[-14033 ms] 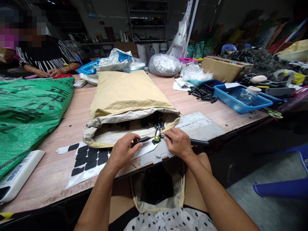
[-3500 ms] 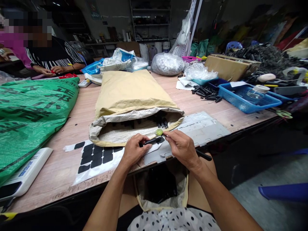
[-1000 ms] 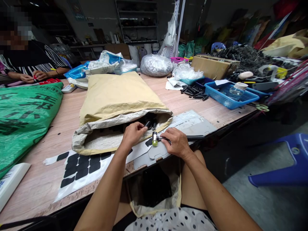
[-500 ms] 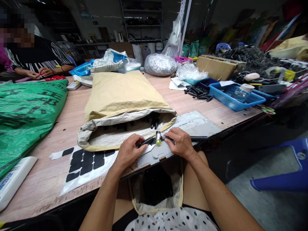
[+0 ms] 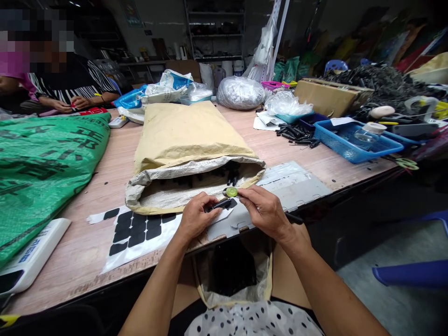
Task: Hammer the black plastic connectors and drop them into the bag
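My right hand (image 5: 268,210) grips a small hammer (image 5: 231,192) near its head. The yellow-green face of the hammer is turned up toward me, and the black handle end sticks out past my wrist. My left hand (image 5: 196,215) pinches a slim black plastic piece (image 5: 221,204) on a white strip at the table's front edge. The hammer head is just above and behind this piece, apart from it. Under both lies flat grey cardboard (image 5: 290,186). Left of my left hand, a white sheet with black square stickers (image 5: 138,231) lies partly under a tan sack (image 5: 192,133).
The sack's open mouth faces me, with black pieces inside. Another open sack (image 5: 269,280) with black contents is on my lap. A green sack (image 5: 52,144) lies left, a blue basket (image 5: 357,151) right. A co-worker (image 5: 75,81) sits at far left. A blue stool (image 5: 413,273) stands right.
My right hand has tilted and lifted the hammer, so its yellow-green face now shows. The left hand keeps its hold on the black piece. The whole view has shifted a little left.
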The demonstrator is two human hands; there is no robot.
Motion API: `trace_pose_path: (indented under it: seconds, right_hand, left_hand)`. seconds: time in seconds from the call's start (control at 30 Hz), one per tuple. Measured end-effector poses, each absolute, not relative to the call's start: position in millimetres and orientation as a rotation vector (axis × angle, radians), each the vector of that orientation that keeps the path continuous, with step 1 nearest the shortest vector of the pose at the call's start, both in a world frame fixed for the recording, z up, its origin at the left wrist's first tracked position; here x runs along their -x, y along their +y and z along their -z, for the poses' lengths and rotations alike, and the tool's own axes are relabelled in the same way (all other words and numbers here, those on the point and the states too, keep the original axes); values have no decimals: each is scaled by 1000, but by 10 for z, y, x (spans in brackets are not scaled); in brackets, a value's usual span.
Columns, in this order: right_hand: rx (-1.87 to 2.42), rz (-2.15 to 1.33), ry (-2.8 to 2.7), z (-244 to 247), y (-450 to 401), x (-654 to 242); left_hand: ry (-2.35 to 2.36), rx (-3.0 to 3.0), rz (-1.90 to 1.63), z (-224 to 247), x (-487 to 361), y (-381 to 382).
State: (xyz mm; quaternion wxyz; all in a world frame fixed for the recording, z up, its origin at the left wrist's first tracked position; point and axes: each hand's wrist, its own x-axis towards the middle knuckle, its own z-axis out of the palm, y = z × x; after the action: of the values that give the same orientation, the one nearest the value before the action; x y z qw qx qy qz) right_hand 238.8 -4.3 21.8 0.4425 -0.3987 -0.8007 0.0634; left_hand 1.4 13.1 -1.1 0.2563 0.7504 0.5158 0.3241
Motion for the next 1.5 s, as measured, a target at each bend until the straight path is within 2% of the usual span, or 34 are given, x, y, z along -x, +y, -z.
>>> trace_pose_path:
  seconds: [0.27,0.77,1.17,1.5]
  right_hand:
    - [1127,-164,-2145,-180,-142,-2171]
    - [1186,-215,-1980,-110,-77,-2365]
    - [1210,8,-2123,81,166,-2665]
    - [1271,52,-2118,135,152,-2642]
  left_hand:
    - [1379,-2068,-894,19,-17,132]
    - [1397,-2044,-884,10,-18,121]
    - [1383,-2024,-910,3,-9,105]
    - [1370,-2041,-872,-31,-10,102]
